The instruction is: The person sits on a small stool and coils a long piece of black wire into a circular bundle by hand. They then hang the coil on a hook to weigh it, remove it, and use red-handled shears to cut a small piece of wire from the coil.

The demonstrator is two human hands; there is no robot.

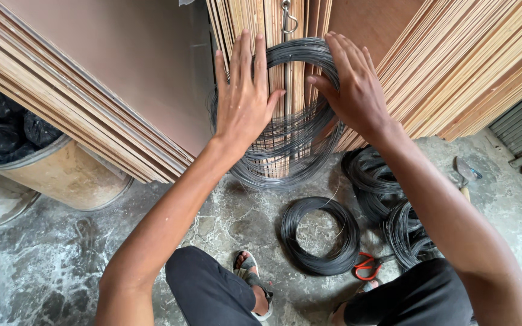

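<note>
Both hands lie flat and open on the wire coil (pixel 285 115), left hand (pixel 243 99) and right hand (pixel 351 87) gripping nothing. The coil stands upright against the plywood stack (pixel 285 24). Loose, springy dark loops could slip and unravel, as nothing clamps them

A workshop or building-materials store: stacked plywood sheets (pixel 92 115), black wire coils (pixel 320 236) and a drum (pixel 61 175) on rough concrete floor (pixel 43 265)

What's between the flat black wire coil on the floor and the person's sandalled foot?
Head view: only bare, mottled grey concrete floor separates the flat black wire coil from the sandalled foot. Both hands are up on the upright wire coil, not in that stretch.
</note>
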